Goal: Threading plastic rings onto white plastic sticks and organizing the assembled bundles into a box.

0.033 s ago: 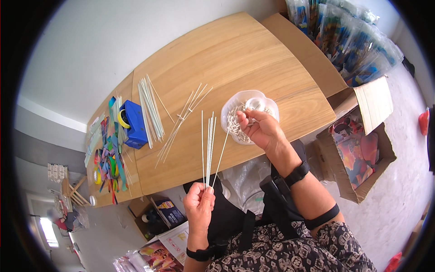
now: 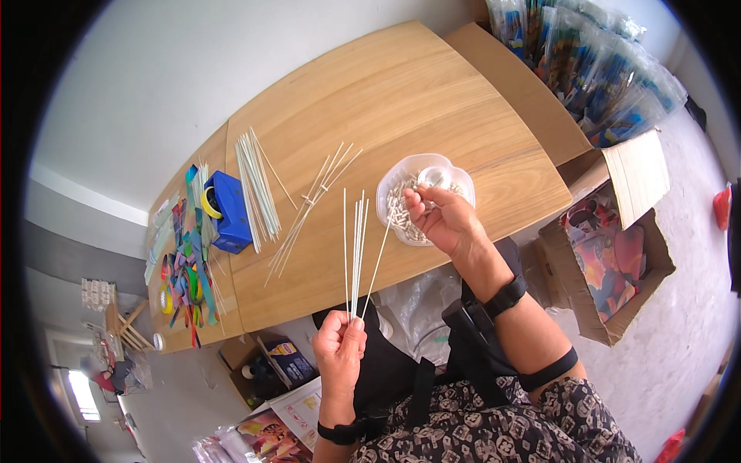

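My left hand (image 2: 340, 343) is closed round the lower ends of several thin white rods (image 2: 357, 258), which stand up in a loose fan. One rod leans right, toward a clear scalloped bowl (image 2: 384, 171) of small white tube-like pieces (image 2: 399, 210). Over the bowl's right side hovers my right hand (image 2: 448, 220), palm partly turned up, with thumb and index finger pinched together. Whatever is between those fingertips is too small to make out. A round whitish lid or dish (image 2: 434, 177) lies inside the bowl behind the fingers.
Left of the bowl lie crossed rods (image 2: 309, 201) and a bundle of rods (image 2: 257, 189). Beyond are a blue tape dispenser (image 2: 229, 212) and colourful ribbons (image 2: 185, 266). An open carton (image 2: 610, 328) stands right of the wooden table (image 2: 401, 92); plastic-wrapped packs (image 2: 594, 73) fill the far right.
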The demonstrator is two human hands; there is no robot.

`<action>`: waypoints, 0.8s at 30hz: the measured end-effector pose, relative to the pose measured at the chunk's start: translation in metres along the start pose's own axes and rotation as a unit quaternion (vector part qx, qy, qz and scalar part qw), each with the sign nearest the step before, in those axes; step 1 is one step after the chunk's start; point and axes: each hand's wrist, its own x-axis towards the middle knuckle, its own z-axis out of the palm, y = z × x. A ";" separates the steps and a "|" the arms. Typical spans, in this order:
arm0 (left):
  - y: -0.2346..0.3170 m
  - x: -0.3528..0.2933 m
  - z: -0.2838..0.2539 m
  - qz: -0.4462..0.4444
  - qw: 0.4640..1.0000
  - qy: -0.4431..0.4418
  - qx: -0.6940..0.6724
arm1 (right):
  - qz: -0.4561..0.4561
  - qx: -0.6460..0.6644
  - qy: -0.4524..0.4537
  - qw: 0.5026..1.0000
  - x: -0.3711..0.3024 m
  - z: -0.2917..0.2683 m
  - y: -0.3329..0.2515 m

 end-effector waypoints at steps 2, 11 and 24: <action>0.004 0.000 0.002 -0.001 1.000 -0.001 -0.001 | 0.006 0.017 -0.048 0.999 0.006 -0.011 0.000; 0.005 0.007 0.006 0.009 1.000 -0.001 0.013 | 0.012 0.028 -0.060 0.998 -0.007 -0.001 0.005; 0.003 0.016 0.014 0.039 0.998 -0.015 0.051 | 0.017 0.060 -0.090 0.994 -0.010 -0.001 0.009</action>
